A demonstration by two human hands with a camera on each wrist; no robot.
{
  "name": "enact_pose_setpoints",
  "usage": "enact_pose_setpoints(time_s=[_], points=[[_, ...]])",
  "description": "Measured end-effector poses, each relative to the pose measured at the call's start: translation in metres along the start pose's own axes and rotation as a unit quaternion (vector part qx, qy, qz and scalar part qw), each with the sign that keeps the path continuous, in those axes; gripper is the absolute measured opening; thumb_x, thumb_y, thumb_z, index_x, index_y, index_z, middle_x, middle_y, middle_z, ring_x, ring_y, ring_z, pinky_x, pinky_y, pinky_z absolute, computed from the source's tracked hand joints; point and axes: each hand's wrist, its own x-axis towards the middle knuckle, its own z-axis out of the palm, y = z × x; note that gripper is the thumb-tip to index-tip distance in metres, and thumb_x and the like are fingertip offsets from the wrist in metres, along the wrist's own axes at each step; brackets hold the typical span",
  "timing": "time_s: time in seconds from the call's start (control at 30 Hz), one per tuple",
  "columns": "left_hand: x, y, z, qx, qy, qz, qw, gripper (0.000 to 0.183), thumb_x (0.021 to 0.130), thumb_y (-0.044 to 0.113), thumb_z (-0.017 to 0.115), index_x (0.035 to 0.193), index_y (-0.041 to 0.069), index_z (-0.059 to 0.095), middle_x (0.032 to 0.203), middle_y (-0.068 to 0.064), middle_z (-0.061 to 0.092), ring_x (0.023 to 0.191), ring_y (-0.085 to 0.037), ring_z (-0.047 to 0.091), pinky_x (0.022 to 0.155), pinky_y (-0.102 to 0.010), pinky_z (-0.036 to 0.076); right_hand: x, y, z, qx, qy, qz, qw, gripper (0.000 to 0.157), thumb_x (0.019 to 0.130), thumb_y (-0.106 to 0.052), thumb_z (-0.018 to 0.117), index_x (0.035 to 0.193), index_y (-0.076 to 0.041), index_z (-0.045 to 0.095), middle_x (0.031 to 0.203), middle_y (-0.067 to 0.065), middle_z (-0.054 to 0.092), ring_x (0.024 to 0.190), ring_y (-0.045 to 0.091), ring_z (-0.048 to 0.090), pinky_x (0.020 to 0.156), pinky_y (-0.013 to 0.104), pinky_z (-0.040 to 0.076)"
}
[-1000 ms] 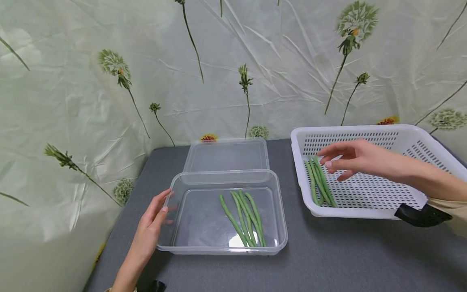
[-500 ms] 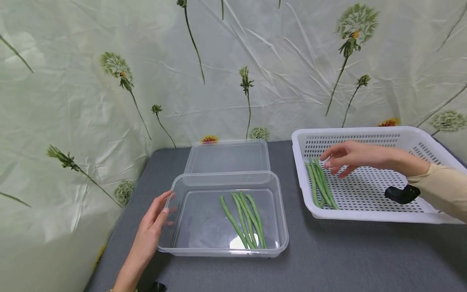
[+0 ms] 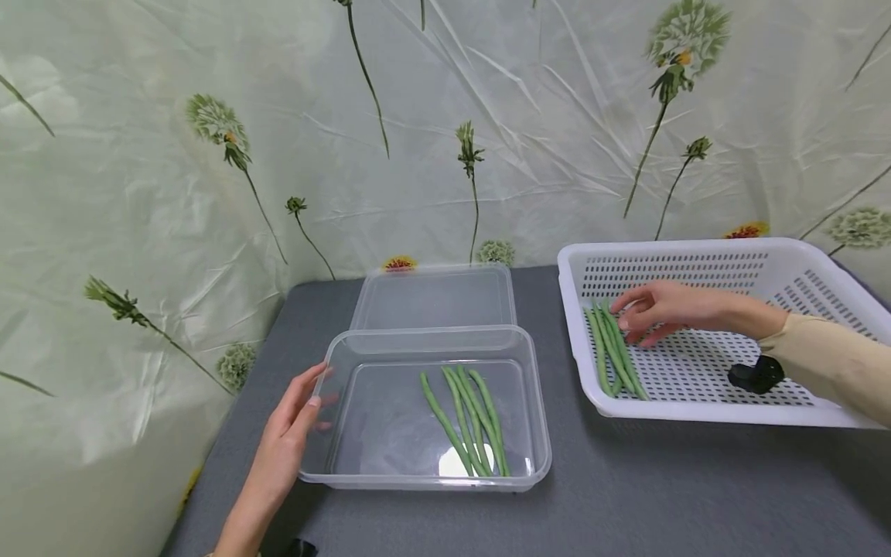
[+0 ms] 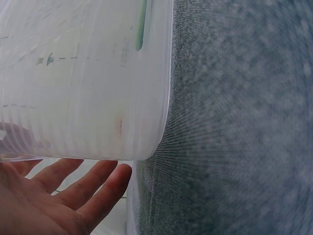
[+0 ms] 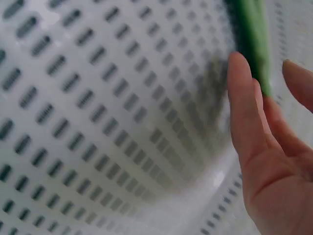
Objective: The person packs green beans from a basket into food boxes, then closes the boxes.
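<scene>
A clear plastic container (image 3: 376,418) stands on the table, with several green beans (image 3: 454,418) lying in its right half. My left hand (image 3: 281,437) rests against the container's left side, its fingers nearly straight; some fingertips show through the clear wall. To the right, more green beans (image 3: 612,352) lie along the left end of a white perforated basket (image 3: 703,363). My right hand (image 3: 664,309) is inside the basket, fingertips right at the beans' upper ends. In the right wrist view, the thumb stands apart from the fingers (image 5: 242,93), close to a green bean (image 5: 252,39).
A clear flat lid (image 3: 435,298) lies behind the container, near the backdrop. A grey cloth (image 3: 626,480) covers the table. Behind it hangs a pale backdrop (image 3: 418,193) with a flower print. A black wrist device (image 3: 755,375) sits below the right sleeve (image 3: 828,356).
My right hand has lowered toward the beans in the basket, and its sleeve and forearm have moved left. The left hand has stayed at the container.
</scene>
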Motion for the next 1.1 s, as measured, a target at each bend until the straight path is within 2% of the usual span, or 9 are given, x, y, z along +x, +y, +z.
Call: enact_pose_setpoints(time_s=[0.1, 0.23, 0.37, 0.5, 0.6, 0.73, 0.87, 1.0, 1.1], points=[[0.0, -0.001, -0.002, 0.003, 0.0, -0.003, 1.0, 0.04, 0.108, 0.013, 0.038, 0.148, 0.009, 0.041, 0.144, -0.016, 0.047, 0.112, -0.023, 0.06, 0.078, -0.034, 0.052, 0.005, 0.0, 0.007, 0.008, 0.003, 0.004, 1.0, 0.05, 0.096, -0.006, 0.062, 0.135, 0.014, 0.037, 0.105, 0.017, 0.066, 0.091, 0.028, 0.067, 0.077, 0.043, 0.056], [0.001, 0.0, -0.002, 0.004, -0.004, -0.004, 1.0, 0.04, 0.108, 0.014, 0.038, 0.148, 0.01, 0.04, 0.145, -0.016, 0.047, 0.113, -0.023, 0.06, 0.079, -0.035, 0.052, 0.01, 0.0, 0.014, -0.01, 0.036, 0.016, 0.999, 0.045, 0.091, -0.008, 0.07, 0.123, 0.01, 0.043, 0.09, 0.013, 0.067, 0.077, 0.023, 0.066, 0.068, 0.04, 0.057], [0.0, 0.0, -0.001, 0.001, -0.003, -0.003, 1.0, 0.04, 0.108, 0.013, 0.038, 0.148, 0.009, 0.04, 0.145, -0.016, 0.047, 0.113, -0.022, 0.06, 0.078, -0.035, 0.052, 0.014, 0.001, 0.016, -0.021, 0.053, 0.022, 0.998, 0.043, 0.088, -0.007, 0.073, 0.117, 0.008, 0.045, 0.085, 0.011, 0.066, 0.074, 0.022, 0.066, 0.066, 0.039, 0.057], [-0.001, 0.0, -0.001, -0.005, -0.003, -0.003, 1.0, 0.04, 0.108, 0.014, 0.038, 0.148, 0.009, 0.04, 0.145, -0.016, 0.047, 0.113, -0.021, 0.06, 0.078, -0.034, 0.052, 0.014, 0.001, 0.014, -0.011, 0.035, 0.019, 0.999, 0.039, 0.091, -0.003, 0.068, 0.119, 0.008, 0.042, 0.089, 0.012, 0.064, 0.075, 0.021, 0.065, 0.069, 0.039, 0.057], [-0.001, -0.001, -0.001, -0.006, -0.002, -0.003, 1.0, 0.04, 0.108, 0.013, 0.038, 0.148, 0.009, 0.04, 0.145, -0.016, 0.047, 0.113, -0.02, 0.06, 0.078, -0.034, 0.052, 0.011, 0.0, 0.01, -0.003, 0.012, 0.008, 1.0, 0.041, 0.094, -0.003, 0.062, 0.126, 0.01, 0.039, 0.095, 0.012, 0.06, 0.08, 0.019, 0.062, 0.072, 0.038, 0.056], [-0.001, -0.001, -0.001, -0.004, -0.002, -0.002, 1.0, 0.04, 0.108, 0.013, 0.038, 0.148, 0.008, 0.04, 0.144, -0.017, 0.047, 0.113, -0.02, 0.06, 0.078, -0.034, 0.052, 0.007, -0.001, 0.006, -0.006, -0.003, -0.006, 1.0, 0.052, 0.097, -0.007, 0.059, 0.139, 0.013, 0.035, 0.11, 0.013, 0.058, 0.09, 0.016, 0.059, 0.078, 0.038, 0.055], [0.0, -0.001, -0.001, 0.0, -0.001, -0.002, 1.0, 0.04, 0.108, 0.013, 0.039, 0.148, 0.009, 0.04, 0.144, -0.017, 0.047, 0.113, -0.022, 0.06, 0.078, -0.034, 0.052, 0.003, -0.005, 0.003, -0.013, -0.007, -0.014, 1.0, 0.051, 0.099, -0.01, 0.058, 0.139, 0.016, 0.039, 0.122, 0.017, 0.058, 0.097, 0.015, 0.06, 0.083, 0.037, 0.054], [0.0, -0.001, -0.001, -0.001, 0.002, 0.0, 1.0, 0.04, 0.108, 0.012, 0.039, 0.147, 0.009, 0.041, 0.144, -0.016, 0.048, 0.112, -0.023, 0.06, 0.078, -0.033, 0.052, -0.002, -0.012, 0.001, 0.001, -0.025, -0.023, 0.999, 0.042, 0.101, -0.008, 0.053, 0.134, 0.015, 0.042, 0.116, 0.019, 0.06, 0.093, 0.018, 0.062, 0.079, 0.036, 0.054], [0.0, -0.002, -0.001, 0.0, 0.004, 0.0, 1.0, 0.04, 0.107, 0.012, 0.039, 0.147, 0.008, 0.041, 0.144, -0.016, 0.048, 0.112, -0.022, 0.06, 0.077, -0.033, 0.052, -0.006, -0.017, 0.0, 0.024, -0.046, -0.022, 0.998, 0.04, 0.104, -0.01, 0.049, 0.135, 0.01, 0.035, 0.112, 0.021, 0.059, 0.088, 0.024, 0.065, 0.07, 0.035, 0.055]])
